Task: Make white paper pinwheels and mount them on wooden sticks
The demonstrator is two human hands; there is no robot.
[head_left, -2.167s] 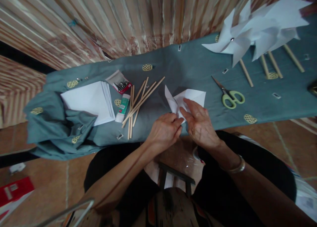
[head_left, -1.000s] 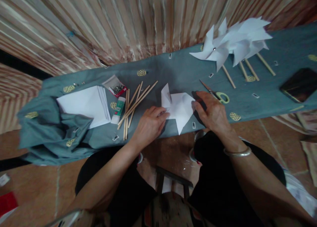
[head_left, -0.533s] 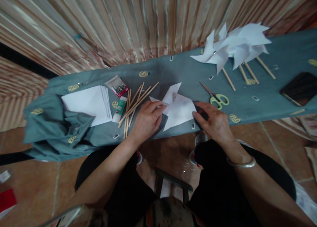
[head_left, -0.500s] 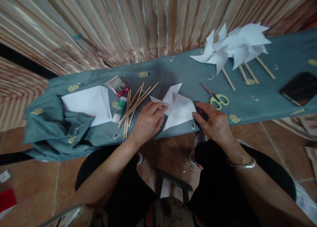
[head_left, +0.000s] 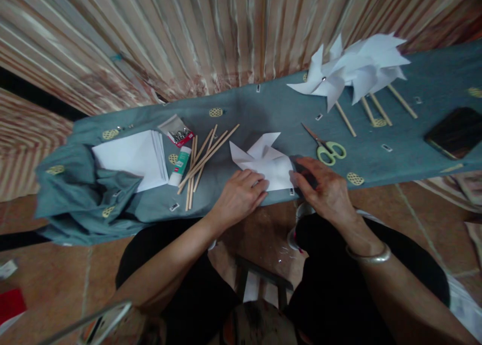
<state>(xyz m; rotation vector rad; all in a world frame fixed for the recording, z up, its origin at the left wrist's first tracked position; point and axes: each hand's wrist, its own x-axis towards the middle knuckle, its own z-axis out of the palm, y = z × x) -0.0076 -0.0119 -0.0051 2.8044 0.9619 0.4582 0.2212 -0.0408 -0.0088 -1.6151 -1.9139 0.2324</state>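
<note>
A white paper pinwheel point(head_left: 273, 169), without a stick, lies near the front edge of the cloth-covered table. My left hand point(head_left: 241, 194) is closed at its lower left edge, fingers bent over the paper and partly covering it. At the pinwheel's right edge, my right hand point(head_left: 326, 187) has its thumb and index finger on the paper. Two of its blades point up and to the left; the lower part looks flat. Left of the pinwheel lie several thin wooden sticks point(head_left: 203, 159), crossing each other. Green-handled scissors point(head_left: 327, 149) rest just beyond my right hand.
A glue stick point(head_left: 179, 166) and a packet of metal pins point(head_left: 176, 131) lie beside a stack of white paper point(head_left: 131, 156). Several finished pinwheels on sticks point(head_left: 357, 71) lie at the back right. A dark phone-like object point(head_left: 455, 133) sits at the far right of the tablecloth point(head_left: 256, 109).
The pinwheel has turned a little and its front part now faces my body. My left hand has moved down and right along it. My right hand stays at the right edge.
</note>
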